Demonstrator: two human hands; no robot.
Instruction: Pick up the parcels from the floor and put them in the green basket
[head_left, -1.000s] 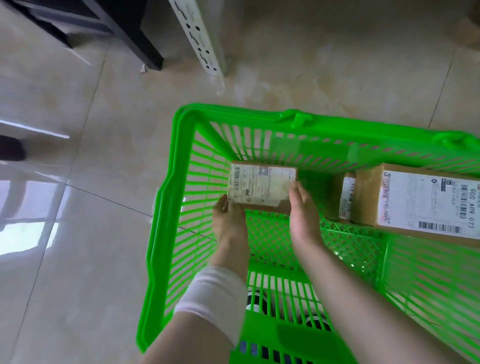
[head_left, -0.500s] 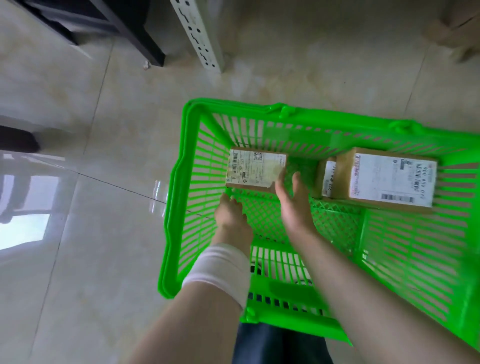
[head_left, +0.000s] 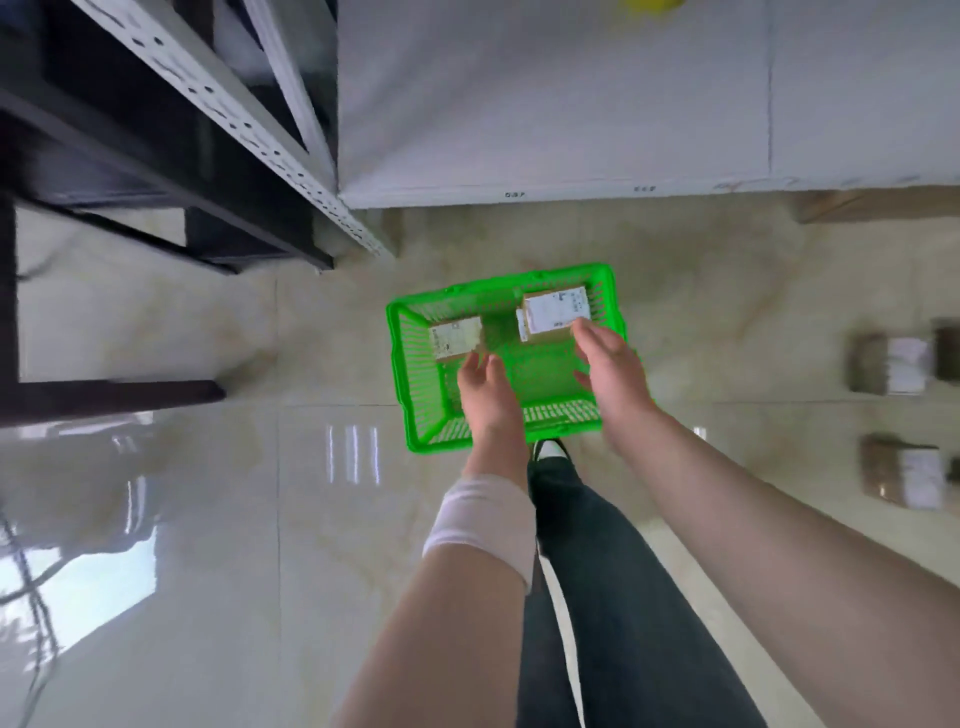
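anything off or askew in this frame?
Nothing damaged. Two parcels are on the floor, outside the green basket. Both hands hang empty above it.

Two floor parcels (head_left: 889, 364) (head_left: 903, 474) at right are blurred, labels unreadable.

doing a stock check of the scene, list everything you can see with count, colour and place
green basket: 1, bright green, on the floor at centre
parcels in basket: 2, brown with white labels, one at the left, one at the back right
parcels on floor: 2 clear ones, brown with white labels, at the right edge; blurred
metal shelving upright: 1, pale grey, upper left
dark furniture frame: 1, black, left
floor: glossy beige tiles
white panel: 1, along the top
left hand: open, empty, white wrist wrap
right hand: open, empty
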